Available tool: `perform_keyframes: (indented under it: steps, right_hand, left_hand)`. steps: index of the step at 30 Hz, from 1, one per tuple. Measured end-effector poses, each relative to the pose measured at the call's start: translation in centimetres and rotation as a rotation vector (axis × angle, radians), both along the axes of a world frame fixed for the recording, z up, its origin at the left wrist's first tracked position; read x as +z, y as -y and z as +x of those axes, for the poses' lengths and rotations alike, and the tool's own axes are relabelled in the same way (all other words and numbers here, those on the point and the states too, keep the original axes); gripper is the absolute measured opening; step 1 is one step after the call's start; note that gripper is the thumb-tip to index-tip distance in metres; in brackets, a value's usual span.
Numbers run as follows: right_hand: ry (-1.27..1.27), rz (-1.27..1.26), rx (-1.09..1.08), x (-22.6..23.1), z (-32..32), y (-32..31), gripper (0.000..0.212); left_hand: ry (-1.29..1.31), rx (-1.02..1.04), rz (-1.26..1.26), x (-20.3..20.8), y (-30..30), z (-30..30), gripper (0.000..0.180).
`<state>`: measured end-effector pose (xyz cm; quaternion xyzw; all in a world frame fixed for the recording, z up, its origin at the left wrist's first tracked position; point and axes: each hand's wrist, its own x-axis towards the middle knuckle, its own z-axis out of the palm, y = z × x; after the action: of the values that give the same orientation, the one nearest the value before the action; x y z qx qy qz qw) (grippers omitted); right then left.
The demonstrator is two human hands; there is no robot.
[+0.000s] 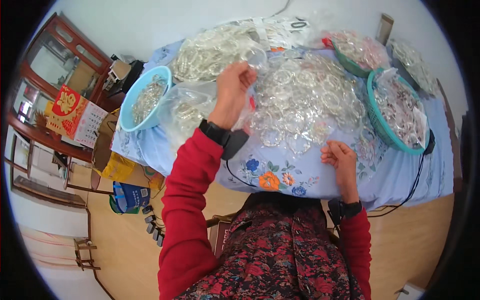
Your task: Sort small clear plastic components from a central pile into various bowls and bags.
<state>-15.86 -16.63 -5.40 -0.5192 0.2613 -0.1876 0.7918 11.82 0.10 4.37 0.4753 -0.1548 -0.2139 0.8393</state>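
Observation:
My left hand point(233, 89) reaches over the table, its fingers curled together, between two heaps of bagged loops. Whatever is in those fingers, if anything, is too small to make out. Lower and to the right, my right hand point(342, 164) hovers by the table's front edge with thumb and fingers drawn together; I cannot see what they pinch. In front of the hands spreads a pile of bracelet-like loops in clear plastic packets point(300, 95). Behind my left hand lies another heap of pale loops point(205, 52). A clear plastic bag point(182, 112) with more loops sits beside my left wrist.
A light-blue basin point(126, 111) of small pieces stands at the left. A teal basket point(378, 122) of packets stands at the right, a green basket point(350, 62) behind it. Cables point(407, 192) hang over the flowered tablecloth point(320, 182). A blue bag point(131, 196) rests on the floor.

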Motion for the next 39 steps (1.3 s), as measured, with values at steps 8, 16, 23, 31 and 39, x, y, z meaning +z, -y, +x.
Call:
perform_keyframes:
  steps: [8, 16, 23, 31, 39]
  right_hand:
    - [0.038, 0.043, 0.025, -0.7, 0.2, 0.2, 0.02]
    - [0.034, -0.016, 0.042, -1.1, 0.2, 0.4, 0.019]
    - [-0.016, -0.033, 0.053, -0.8, 0.3, 0.2, 0.019]
    - [-0.045, -0.043, 0.051, -0.8, 0.3, 0.4, 0.019]
    - [-0.021, -0.012, 0.1, -1.7, 0.2, 0.8, 0.02]
  left_hand:
    - [-0.031, 0.182, -0.136, 3.1, 0.4, 4.7, 0.011]
    - [0.2, 0.135, 0.217, 0.3, -0.1, 0.5, 0.017]
    - [0.439, 0.379, 0.329, 2.3, -1.4, 4.8, 0.019]
    - [0.63, 0.175, 0.5, 2.3, 4.7, 5.5, 0.022]
    - [1.126, -0.039, 0.858, -3.2, 17.8, 7.8, 0.031]
